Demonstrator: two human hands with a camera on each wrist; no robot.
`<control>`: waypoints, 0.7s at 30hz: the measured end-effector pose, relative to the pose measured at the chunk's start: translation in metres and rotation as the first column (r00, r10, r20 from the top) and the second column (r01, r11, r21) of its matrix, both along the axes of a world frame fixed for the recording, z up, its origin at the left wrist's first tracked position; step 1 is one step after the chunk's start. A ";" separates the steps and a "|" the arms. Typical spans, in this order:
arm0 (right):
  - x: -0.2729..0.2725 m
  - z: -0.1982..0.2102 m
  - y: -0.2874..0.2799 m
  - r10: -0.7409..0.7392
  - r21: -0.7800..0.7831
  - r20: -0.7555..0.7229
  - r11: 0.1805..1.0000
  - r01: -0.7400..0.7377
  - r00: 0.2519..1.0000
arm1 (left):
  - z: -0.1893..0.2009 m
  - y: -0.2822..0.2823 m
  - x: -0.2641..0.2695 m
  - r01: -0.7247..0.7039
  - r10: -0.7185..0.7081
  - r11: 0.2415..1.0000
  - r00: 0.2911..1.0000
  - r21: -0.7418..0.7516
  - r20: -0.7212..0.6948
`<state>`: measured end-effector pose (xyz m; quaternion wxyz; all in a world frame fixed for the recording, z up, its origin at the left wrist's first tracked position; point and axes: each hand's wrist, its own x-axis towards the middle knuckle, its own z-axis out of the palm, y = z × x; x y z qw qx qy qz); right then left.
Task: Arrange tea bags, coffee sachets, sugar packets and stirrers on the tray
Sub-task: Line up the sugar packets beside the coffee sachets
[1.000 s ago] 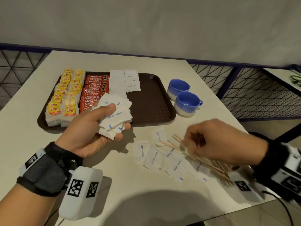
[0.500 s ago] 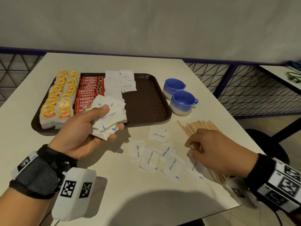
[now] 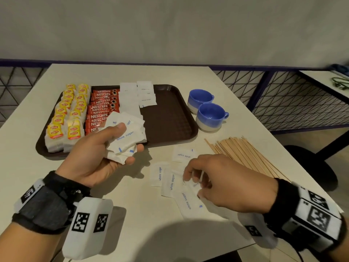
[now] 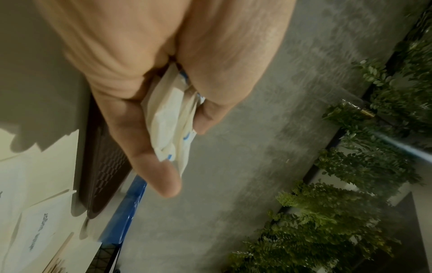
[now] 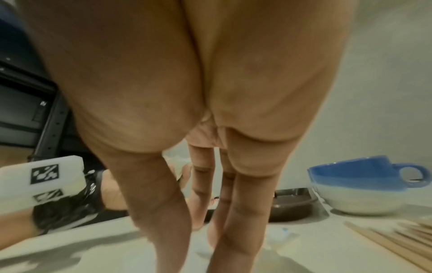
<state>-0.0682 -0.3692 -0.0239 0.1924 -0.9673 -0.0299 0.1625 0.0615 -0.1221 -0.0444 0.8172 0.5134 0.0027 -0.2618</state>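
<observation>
A brown tray (image 3: 170, 114) holds rows of yellow tea bags (image 3: 64, 118), red coffee sachets (image 3: 100, 108) and white sugar packets (image 3: 139, 95). Just in front of the tray my left hand (image 3: 113, 144) grips a bundle of sugar packets (image 3: 128, 137), thumb on top; the left wrist view shows the bundle (image 4: 173, 118) between thumb and fingers. Several loose sugar packets (image 3: 171, 182) lie on the table. My right hand (image 3: 192, 180) reaches down onto them and pinches one packet, its edge lifted. The wooden stirrers (image 3: 243, 154) lie in a pile to the right.
Two blue cups (image 3: 209, 116) stand right of the tray, close to the stirrers. The tray's right half is bare. The table's front edge (image 3: 245, 246) runs just under my right wrist. A metal grid fence (image 3: 294, 103) stands beyond the table's right side.
My right hand pushed the stirrers off the loose packets to the right, then came left onto the sugar packets. My left hand still holds its bundle.
</observation>
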 end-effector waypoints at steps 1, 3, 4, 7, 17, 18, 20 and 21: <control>0.002 0.003 0.003 -0.025 0.035 0.021 0.999 0.024 0.999 | 0.001 0.000 0.000 -0.001 0.001 1.000 1.000 -0.006 -0.002; 0.005 0.008 0.007 -0.097 0.109 0.090 0.990 0.087 0.991 | 0.003 0.000 -0.001 -0.002 0.002 1.000 1.000 -0.015 -0.010; 0.004 0.009 0.008 -0.144 0.146 0.123 0.981 0.126 0.982 | 0.003 0.000 -0.002 -0.004 0.004 1.000 1.000 -0.019 -0.015; -0.006 0.006 0.009 -0.260 0.143 0.142 0.960 0.240 0.955 | 0.003 -0.001 -0.003 0.000 -0.001 0.999 0.999 -0.035 -0.034; -0.017 0.018 0.023 -0.122 -0.174 -0.087 0.979 0.106 0.989 | 0.000 -0.004 -0.006 0.039 -0.040 0.999 0.998 -0.035 -0.047; -0.015 0.018 0.023 -0.103 -0.196 -0.096 0.977 0.083 0.990 | -0.001 -0.004 -0.006 0.043 -0.045 0.998 0.998 -0.040 -0.046; -0.011 0.017 0.024 -0.061 -0.253 -0.098 0.967 0.034 0.993 | -0.001 -0.003 -0.006 0.051 -0.053 0.997 0.998 -0.052 -0.046; -0.009 0.015 0.025 -0.036 -0.276 -0.101 0.961 0.007 0.994 | 0.000 -0.003 -0.007 0.055 -0.058 0.997 0.997 -0.061 -0.047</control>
